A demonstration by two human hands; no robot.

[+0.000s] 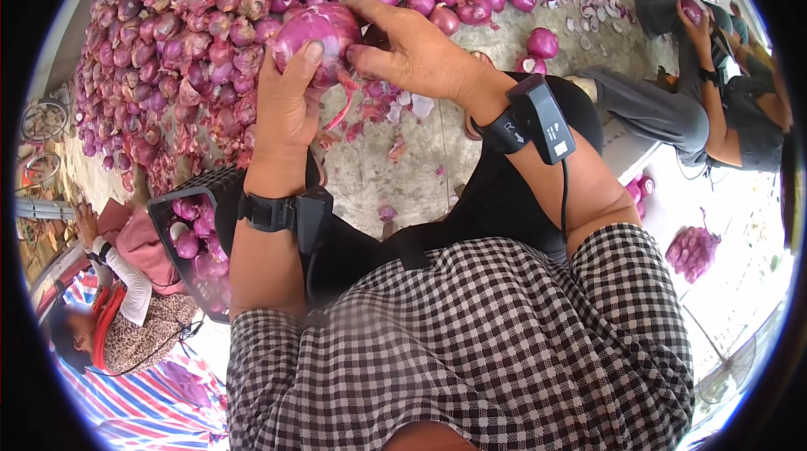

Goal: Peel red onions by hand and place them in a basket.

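Centrally, the bundle [315, 35] (rounded, onion-purple; no. of onions in it can't be told) is held up before the wearer, overlapping the onion pile [168, 56] in view. L hand [286, 106], partly closed, supports it from below: thumb flat on the near face, other fingers mostly hidden behind. R hand [412, 52], approx. half open, meets the bundle's R side w/ curved index & thumb, a gap showing btwn them; whether it grips can't be told. A thin pink strip [340, 106] trails from the bundle's lower side, btwn the wrists. Both wrists bear black straps, incl. a boxy device [542, 119] on the R.

Surroundings: concrete floor [429, 174] w/ scattered skins; 2 loose onions [542, 42] to R of the R hand. Black crate [197, 184], by the L forearm, contains purple onions. Far R: netted onions [693, 251] on a pale surface; above, a seated co-worker's hand [696, 35] holds an onion [692, 10] upright. Far L: a 2nd co-worker in a leopard-print top [155, 329], nr a striped sheet [143, 405]. Wearer's shirt [454, 325]: b/w check.
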